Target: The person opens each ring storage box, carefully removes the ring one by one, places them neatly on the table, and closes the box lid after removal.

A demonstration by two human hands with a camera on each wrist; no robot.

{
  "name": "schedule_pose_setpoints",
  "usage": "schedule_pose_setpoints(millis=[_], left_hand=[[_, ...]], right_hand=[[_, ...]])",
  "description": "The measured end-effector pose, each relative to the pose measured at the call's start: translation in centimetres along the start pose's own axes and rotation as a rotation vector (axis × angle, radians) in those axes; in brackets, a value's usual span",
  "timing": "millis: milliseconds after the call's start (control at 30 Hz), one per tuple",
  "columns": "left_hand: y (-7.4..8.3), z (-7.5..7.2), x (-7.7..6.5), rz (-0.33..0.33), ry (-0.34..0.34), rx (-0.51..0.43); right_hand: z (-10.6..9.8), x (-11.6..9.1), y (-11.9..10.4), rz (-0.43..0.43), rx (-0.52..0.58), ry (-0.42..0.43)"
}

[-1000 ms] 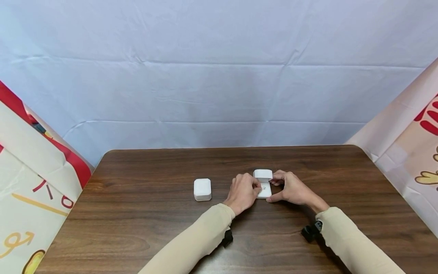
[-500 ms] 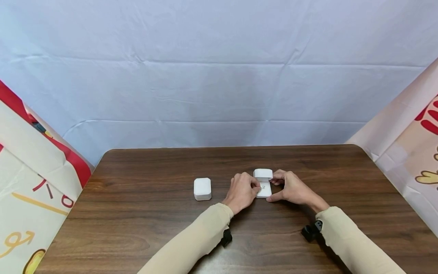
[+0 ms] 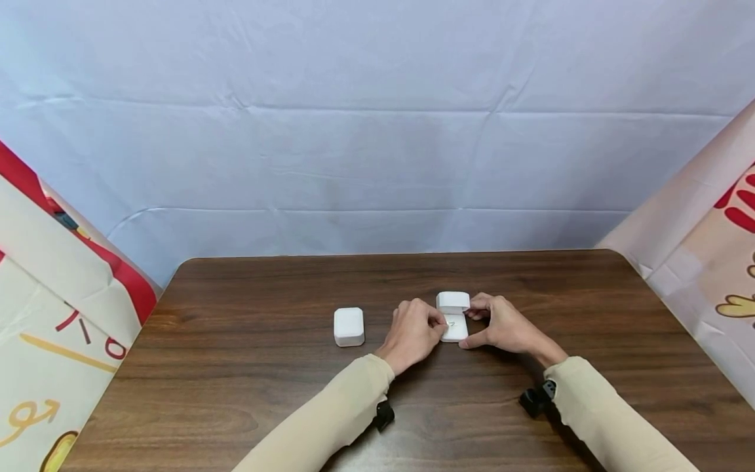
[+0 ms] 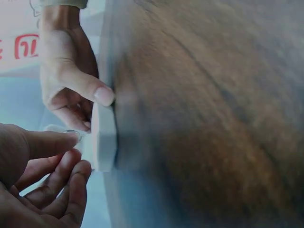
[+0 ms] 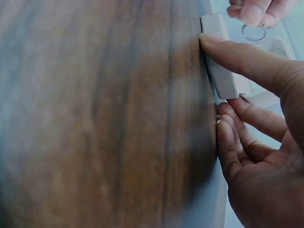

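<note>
A small white ring box (image 3: 453,301) stands on the table with its lid raised. Twisted and silvery, a ring (image 5: 255,41) is pinched between the thumb and fingers of my left hand (image 3: 411,335), just above the box's base. In the left wrist view the ring is mostly hidden by the thumb. My right hand (image 3: 506,329) holds the box from the right: its thumb (image 5: 230,52) presses on the front of the base (image 5: 221,71), and its fingers reach the back side near the lid.
A second white box (image 3: 348,326), closed, sits on the brown wooden table (image 3: 259,367) to the left of my left hand. A pale cloth (image 3: 366,164) hangs behind the table's far edge. Printed cloths flank both sides.
My left hand has shifted slightly left, and the ring has moved a little left with it. The right hand and the ring box stay where they were.
</note>
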State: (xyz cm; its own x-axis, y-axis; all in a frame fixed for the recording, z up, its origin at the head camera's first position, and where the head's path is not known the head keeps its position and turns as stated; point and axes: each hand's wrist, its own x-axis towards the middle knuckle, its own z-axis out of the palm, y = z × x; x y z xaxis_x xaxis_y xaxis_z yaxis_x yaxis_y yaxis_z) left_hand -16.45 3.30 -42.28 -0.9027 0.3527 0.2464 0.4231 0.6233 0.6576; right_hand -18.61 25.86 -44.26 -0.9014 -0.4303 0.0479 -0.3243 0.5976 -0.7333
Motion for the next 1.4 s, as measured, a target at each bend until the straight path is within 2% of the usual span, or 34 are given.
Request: schedule_pose_setpoints(millis=[167,333,500,667,967,1233,1400], left_hand=[[0.6,-1.2,-0.5,0.008,-0.068,0.0],[1.0,-2.1,-1.2,-0.01,-0.224,-0.008],[1.2,-2.3,-1.9,-0.02,-0.386,-0.006],[1.3,-2.2,-2.4,-0.044,-0.469,0.017],[1.1,-1.9,-2.7,-0.073,-0.512,0.023],[1.2,-1.6,-3.0,-0.127,-0.484,0.017],[1.3,-1.5,-3.2,-0.131,-0.458,0.015]], right_hand=[[0.0,0.0,0.0,0.002,-0.006,0.001],[0.0,0.0,-0.1,-0.002,-0.017,0.002],[-0.1,0.0,0.0,0.002,-0.023,-0.007],[-0.1,0.0,0.0,-0.002,-0.034,-0.003],[0.0,0.0,0.1,-0.003,-0.03,0.007],[0.1,0.1,0.1,-0.005,-0.025,0.007],[0.1,0.1,0.0,-0.003,-0.021,0.005]])
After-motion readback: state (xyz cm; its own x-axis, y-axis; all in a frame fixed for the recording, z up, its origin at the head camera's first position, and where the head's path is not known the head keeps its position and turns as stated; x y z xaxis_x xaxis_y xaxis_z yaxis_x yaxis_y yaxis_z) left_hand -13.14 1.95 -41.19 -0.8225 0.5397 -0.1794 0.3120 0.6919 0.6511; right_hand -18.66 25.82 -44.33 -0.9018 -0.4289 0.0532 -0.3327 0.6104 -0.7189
